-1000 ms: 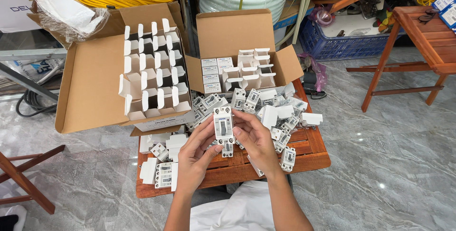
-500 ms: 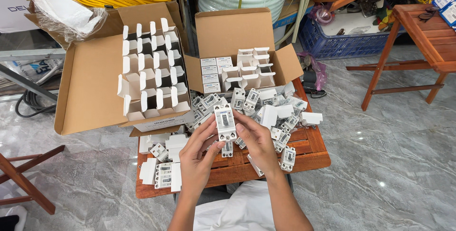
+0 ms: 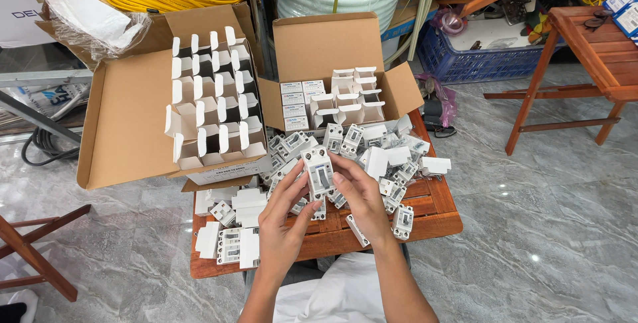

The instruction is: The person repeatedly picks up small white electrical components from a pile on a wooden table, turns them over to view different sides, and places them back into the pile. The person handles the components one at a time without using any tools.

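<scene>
Both my hands hold one white circuit breaker (image 3: pixel 318 171) upright above a small wooden table (image 3: pixel 438 216). My left hand (image 3: pixel 282 226) grips its left side and lower end. My right hand (image 3: pixel 362 200) holds its right side, fingers along the edge. A pile of loose white breakers (image 3: pixel 372 150) lies on the table just behind the hands. More breakers and small white cartons (image 3: pixel 232 243) lie at the table's front left.
A large open cardboard box (image 3: pixel 119 123) of open white cartons stands at the left. A smaller open box (image 3: pixel 332 50) with cartons stands behind the pile. Coils of yellow cable, a blue basket (image 3: pixel 492 57) and a wooden stool (image 3: pixel 591 50) surround the table on a marble floor.
The breaker in my hands has shifted slightly; my fingers have regripped around it. Nothing else has moved.
</scene>
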